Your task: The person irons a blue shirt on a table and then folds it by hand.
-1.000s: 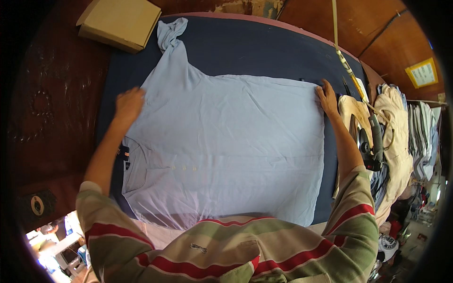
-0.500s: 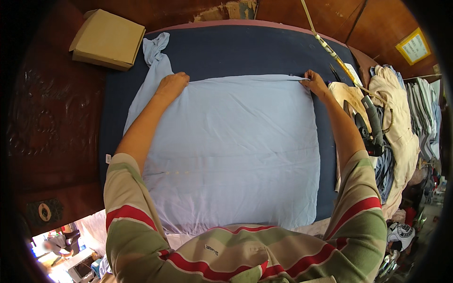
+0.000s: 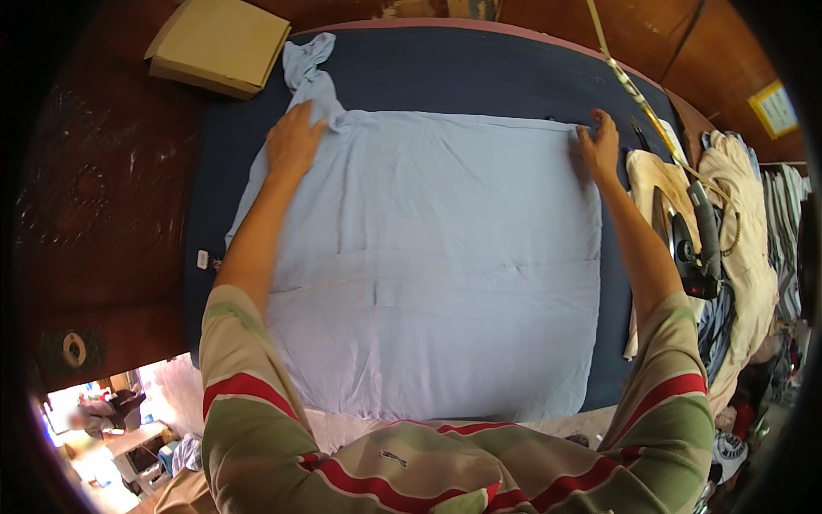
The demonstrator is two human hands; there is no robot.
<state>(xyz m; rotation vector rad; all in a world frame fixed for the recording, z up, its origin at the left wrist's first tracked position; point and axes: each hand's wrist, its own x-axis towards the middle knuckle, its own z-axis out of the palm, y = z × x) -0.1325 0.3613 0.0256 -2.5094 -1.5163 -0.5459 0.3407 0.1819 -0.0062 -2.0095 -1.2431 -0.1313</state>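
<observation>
A light blue garment (image 3: 445, 223) lies spread over the dark blue padded table (image 3: 479, 68). Its far edge runs nearly straight, and a bunched, sleeve-like end (image 3: 308, 64) sticks out at the far left. My left hand (image 3: 294, 144) rests on the cloth beside that end, thumb apart from the fingers, gripping nothing I can see. At the far right corner of the garment is my right hand (image 3: 601, 147), thumb and fingers apart with no cloth between them. Whether its fingertips still touch the corner is hard to tell.
An iron (image 3: 695, 244) with a grey handle stands at the right on a cream cloth, its cord (image 3: 634, 90) running upward. Cream garments (image 3: 741, 223) are heaped beyond it. A cardboard box (image 3: 223, 43) sits at the far left, near carved dark wood (image 3: 94, 206).
Both hands have let go of the garment's far edge. My left hand has shifted left toward the bunched end, and my right hand has opened at the corner. The view has shifted slightly.
</observation>
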